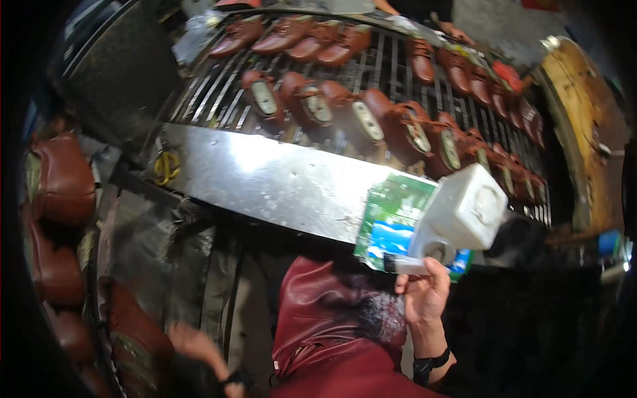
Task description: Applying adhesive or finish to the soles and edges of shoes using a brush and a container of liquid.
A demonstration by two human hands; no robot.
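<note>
My right hand [426, 298] has its fingers closed on a small white tube with a black end [408, 265], in front of the metal ledge. Just beyond that hand, a boxy white plastic container [472, 207] lies tilted over a green and blue packet [398, 199]. At the lower left is my left hand [192, 339], smeared by motion, so its fingers cannot be made out. Nearest to it is a brown leather shoe [133, 322]; whether they touch is unclear. A dark red apron [332, 325] covers my lap between the hands.
Beyond the shiny metal ledge [265, 179], several brown lace-up shoes [361, 123] stand in rows on slatted rails. Yellow-handled scissors [166, 166] lie at the ledge's left end. More brown shoes [66, 179] line the left side. Another person's hand [458, 33] shows at the back.
</note>
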